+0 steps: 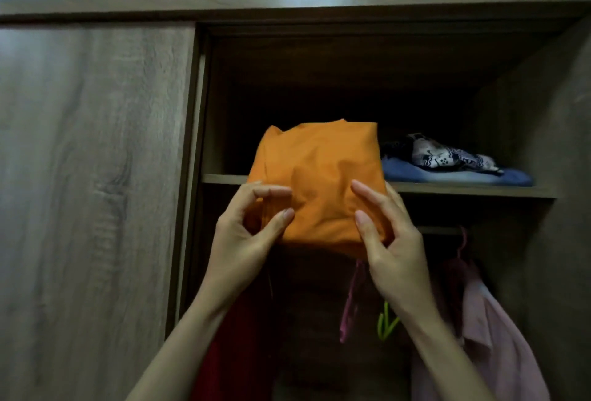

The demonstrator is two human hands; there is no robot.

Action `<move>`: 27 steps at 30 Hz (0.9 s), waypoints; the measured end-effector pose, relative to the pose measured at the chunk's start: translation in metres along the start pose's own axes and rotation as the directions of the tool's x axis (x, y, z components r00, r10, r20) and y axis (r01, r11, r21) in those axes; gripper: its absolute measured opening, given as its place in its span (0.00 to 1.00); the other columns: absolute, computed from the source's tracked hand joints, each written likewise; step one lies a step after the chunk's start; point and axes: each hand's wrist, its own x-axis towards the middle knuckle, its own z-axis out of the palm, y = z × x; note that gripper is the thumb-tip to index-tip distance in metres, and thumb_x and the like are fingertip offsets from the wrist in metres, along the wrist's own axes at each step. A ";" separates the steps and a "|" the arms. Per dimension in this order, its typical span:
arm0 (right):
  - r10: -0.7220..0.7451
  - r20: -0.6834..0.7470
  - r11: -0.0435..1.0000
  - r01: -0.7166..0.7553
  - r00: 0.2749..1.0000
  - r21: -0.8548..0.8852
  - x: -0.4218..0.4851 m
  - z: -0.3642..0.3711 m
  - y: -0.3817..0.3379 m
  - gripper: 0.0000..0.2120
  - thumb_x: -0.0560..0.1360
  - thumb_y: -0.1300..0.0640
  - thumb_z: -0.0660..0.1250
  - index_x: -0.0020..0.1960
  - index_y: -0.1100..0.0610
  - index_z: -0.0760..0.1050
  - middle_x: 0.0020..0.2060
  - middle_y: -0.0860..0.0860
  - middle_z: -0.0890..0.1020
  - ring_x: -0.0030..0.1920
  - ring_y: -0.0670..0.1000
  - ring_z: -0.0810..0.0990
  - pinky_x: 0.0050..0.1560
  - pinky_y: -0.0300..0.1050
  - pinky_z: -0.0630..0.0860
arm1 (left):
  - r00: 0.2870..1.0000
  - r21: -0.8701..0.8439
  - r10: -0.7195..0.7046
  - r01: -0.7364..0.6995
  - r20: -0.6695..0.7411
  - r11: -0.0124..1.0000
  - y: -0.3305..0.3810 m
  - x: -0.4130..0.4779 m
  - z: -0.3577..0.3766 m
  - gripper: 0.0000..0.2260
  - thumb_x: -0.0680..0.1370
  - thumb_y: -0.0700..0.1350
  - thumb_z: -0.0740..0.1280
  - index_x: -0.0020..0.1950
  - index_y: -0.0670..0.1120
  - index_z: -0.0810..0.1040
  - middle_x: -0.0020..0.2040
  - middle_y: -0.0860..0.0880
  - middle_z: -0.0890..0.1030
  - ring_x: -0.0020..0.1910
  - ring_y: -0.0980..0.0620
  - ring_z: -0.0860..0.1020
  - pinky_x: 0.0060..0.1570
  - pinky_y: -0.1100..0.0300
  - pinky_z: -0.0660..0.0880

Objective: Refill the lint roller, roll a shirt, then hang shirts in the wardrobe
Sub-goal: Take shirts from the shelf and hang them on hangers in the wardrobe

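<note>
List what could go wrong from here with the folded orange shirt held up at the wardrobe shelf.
1. The left hand and right hand pinch the orange shirt only at its near end; the folds could slip open.
2. The folded pile lies close on its right on the shelf; sliding the shirt in may push it askew.
3. Let go too soon, it may drop off the shelf's edge onto the pink shirt hanging below.
</note>
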 end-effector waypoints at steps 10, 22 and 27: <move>0.131 0.038 0.990 -0.129 0.991 -0.057 -0.149 -0.006 -0.011 0.14 0.78 0.63 0.62 0.63 0.56 0.75 0.75 0.48 0.62 0.74 0.44 0.60 0.71 0.36 0.60 | 0.941 -0.113 -0.329 0.337 0.081 0.935 0.030 -0.142 -0.011 0.11 0.74 0.41 0.71 0.56 0.50 0.82 0.55 0.58 0.81 0.60 0.68 0.74 0.58 0.75 0.67; 0.574 0.304 0.814 -0.572 0.760 -0.104 -0.245 -0.008 0.032 0.18 0.68 0.47 0.71 0.54 0.53 0.80 0.55 0.50 0.76 0.57 0.41 0.75 0.57 0.29 0.69 | 0.560 -0.068 -0.795 0.825 0.236 0.561 -0.017 -0.237 -0.013 0.10 0.77 0.49 0.69 0.57 0.53 0.83 0.56 0.53 0.83 0.59 0.54 0.80 0.58 0.58 0.76; 0.659 0.216 0.749 -0.655 0.721 -0.099 -0.265 -0.004 0.050 0.07 0.74 0.52 0.68 0.45 0.55 0.81 0.45 0.51 0.82 0.46 0.40 0.79 0.49 0.31 0.72 | 0.483 -0.009 -0.809 0.861 0.335 0.509 -0.020 -0.258 -0.015 0.22 0.70 0.57 0.71 0.63 0.54 0.79 0.58 0.49 0.82 0.59 0.54 0.80 0.58 0.63 0.76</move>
